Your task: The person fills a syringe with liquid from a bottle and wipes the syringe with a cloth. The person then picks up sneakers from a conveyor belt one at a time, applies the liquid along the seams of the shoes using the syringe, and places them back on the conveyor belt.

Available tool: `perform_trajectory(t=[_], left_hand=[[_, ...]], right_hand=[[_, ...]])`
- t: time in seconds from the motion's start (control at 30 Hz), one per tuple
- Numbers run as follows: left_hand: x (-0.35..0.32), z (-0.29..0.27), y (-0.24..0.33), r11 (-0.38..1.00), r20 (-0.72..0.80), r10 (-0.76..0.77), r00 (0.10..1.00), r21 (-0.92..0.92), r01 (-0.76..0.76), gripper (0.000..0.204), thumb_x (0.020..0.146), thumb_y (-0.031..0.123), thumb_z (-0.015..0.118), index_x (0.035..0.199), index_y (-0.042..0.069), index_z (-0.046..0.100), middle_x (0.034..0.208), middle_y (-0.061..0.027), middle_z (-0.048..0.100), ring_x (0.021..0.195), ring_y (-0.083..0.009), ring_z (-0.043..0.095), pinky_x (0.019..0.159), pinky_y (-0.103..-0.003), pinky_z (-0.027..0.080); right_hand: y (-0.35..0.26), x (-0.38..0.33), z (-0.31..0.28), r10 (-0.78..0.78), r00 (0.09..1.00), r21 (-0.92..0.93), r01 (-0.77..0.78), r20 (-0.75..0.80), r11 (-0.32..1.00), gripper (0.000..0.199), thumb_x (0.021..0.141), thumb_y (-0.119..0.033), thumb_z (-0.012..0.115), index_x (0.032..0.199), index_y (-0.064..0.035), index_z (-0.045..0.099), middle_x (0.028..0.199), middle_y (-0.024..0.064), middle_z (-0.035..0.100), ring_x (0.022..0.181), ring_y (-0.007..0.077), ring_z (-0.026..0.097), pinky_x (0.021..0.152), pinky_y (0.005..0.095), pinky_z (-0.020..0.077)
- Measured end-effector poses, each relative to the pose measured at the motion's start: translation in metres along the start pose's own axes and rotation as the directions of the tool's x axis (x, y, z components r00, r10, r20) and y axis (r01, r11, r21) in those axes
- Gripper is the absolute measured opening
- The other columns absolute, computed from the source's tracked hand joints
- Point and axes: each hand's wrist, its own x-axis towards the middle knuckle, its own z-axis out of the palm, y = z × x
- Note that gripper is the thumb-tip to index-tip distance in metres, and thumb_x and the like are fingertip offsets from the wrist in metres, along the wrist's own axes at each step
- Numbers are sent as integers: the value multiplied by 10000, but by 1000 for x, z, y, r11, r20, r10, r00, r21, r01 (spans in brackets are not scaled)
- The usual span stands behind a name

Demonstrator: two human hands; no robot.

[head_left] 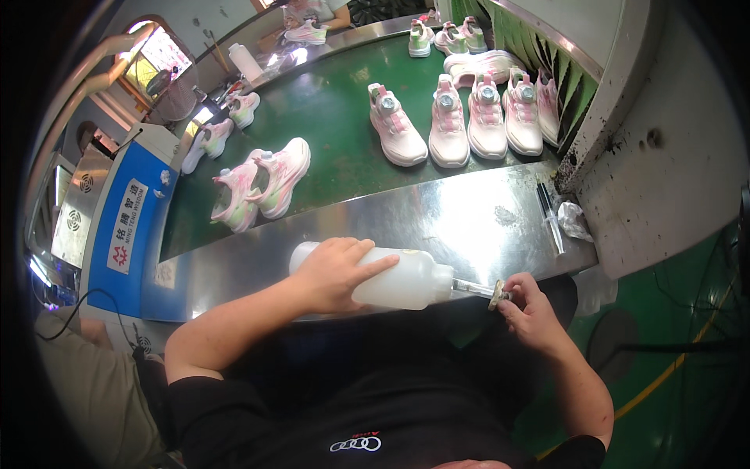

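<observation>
My left hand is closed around a translucent white plastic bottle, which lies almost level over the near metal ledge with its mouth to the right. Into that mouth reaches a slim clear tube that looks like a syringe. A round, stained pale disc sits at the tube's outer end. There the fingers of my right hand pinch the end piece just beyond the disc. How far the tube goes inside the bottle cannot be made out.
White-pink sneakers stand on the green belt, several at the right, a pair at left. Pen-like tools and crumpled white material lie on the metal ledge. A machine wall bounds the right; another person sits far off.
</observation>
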Motion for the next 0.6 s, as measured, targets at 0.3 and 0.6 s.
perform_trajectory(t=[0.3, 0.6], left_hand=[[3, 2, -4, 999, -55, -14, 998, -30, 12, 844, 536, 298, 813, 1291, 194, 452, 1146, -166, 512, 1010, -334, 532, 862, -427, 423], [5, -15, -6, 999, 52, 33, 998, 20, -34, 790, 523, 209, 784, 1255, 235, 487, 1099, -143, 523, 934, -307, 537, 806, -390, 429]], right_hand=[[10, 8, 2, 39, 998, 374, -57, 55, 926, 108, 857, -103, 618, 889, -61, 525, 716, 37, 584, 555, 80, 512, 491, 200, 417], [18, -1, 10, 81, 986, 431, -136, 144, 892, 131, 821, -33, 646, 875, -42, 527, 795, 66, 623, 619, 103, 573, 543, 220, 469]])
